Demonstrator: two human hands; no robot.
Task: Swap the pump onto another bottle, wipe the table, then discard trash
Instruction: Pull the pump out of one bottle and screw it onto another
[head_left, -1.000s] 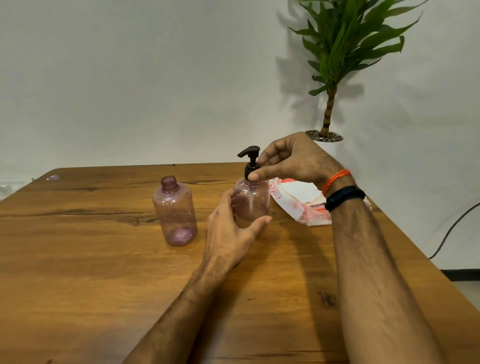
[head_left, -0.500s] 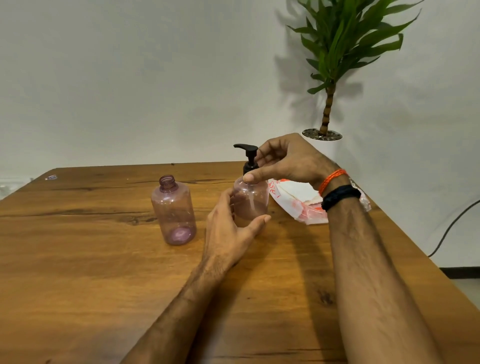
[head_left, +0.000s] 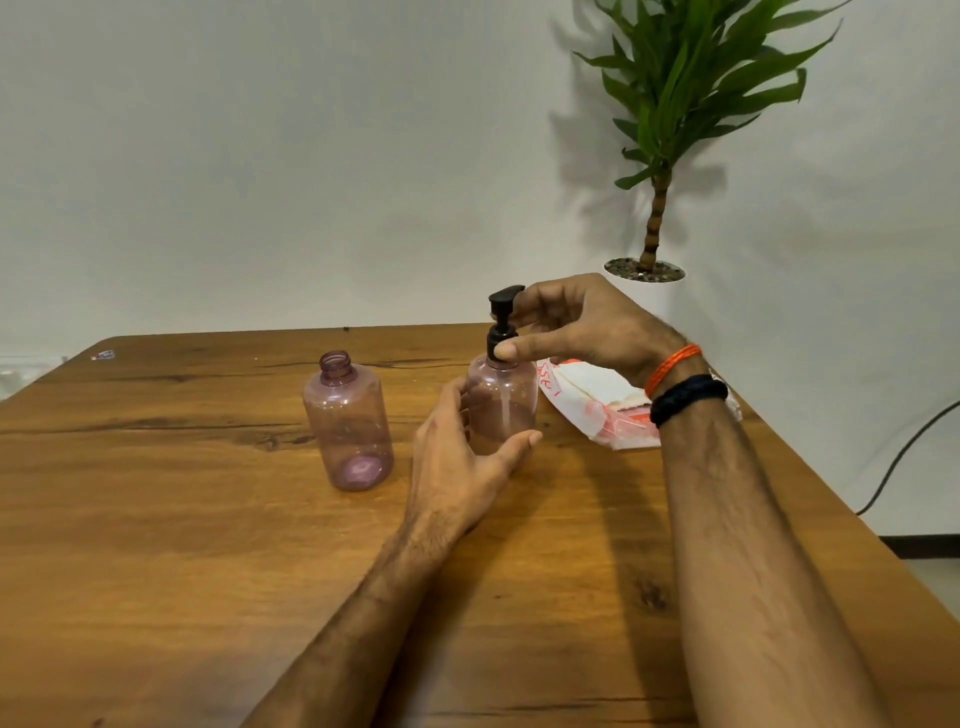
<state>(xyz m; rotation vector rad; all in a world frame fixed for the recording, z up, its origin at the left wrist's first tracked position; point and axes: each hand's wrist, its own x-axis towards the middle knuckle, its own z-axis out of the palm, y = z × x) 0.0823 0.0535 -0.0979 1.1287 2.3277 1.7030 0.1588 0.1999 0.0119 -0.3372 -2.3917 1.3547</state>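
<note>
- Since the earlier frames the pump (head_left: 501, 325) head has turned: its spout, which pointed toward the left of the frame, now points right, toward the fingers.
- Right hand (head_left: 582, 325), centre of the frame, pinches the pump's black collar between thumb and fingers; the fingers behind the stem are partly hidden by it.
- Left hand (head_left: 462, 452) wraps the capped bottle (head_left: 504, 405) from the left, thumb across its lower front; the fingers behind the tinted plastic show only dimly, and the bottle's base is hidden by the hand.
- Whether the collar is still threaded on the neck cannot be told; the thumb covers the joint.
- An open bottle (head_left: 349, 422) of the same purple tint stands upright left of centre, apart from the hand, no cap on it.
- A crumpled white and red wrapper (head_left: 597, 402) lies right of the capped bottle, partly hidden behind the right wrist with its orange and black bands (head_left: 678, 382).
- At the upper right a potted plant (head_left: 670, 104) is cut off by the top edge.
- All rests on a wooden table (head_left: 156, 519); a tiny scrap at its far left corner is too small to identify.
</note>
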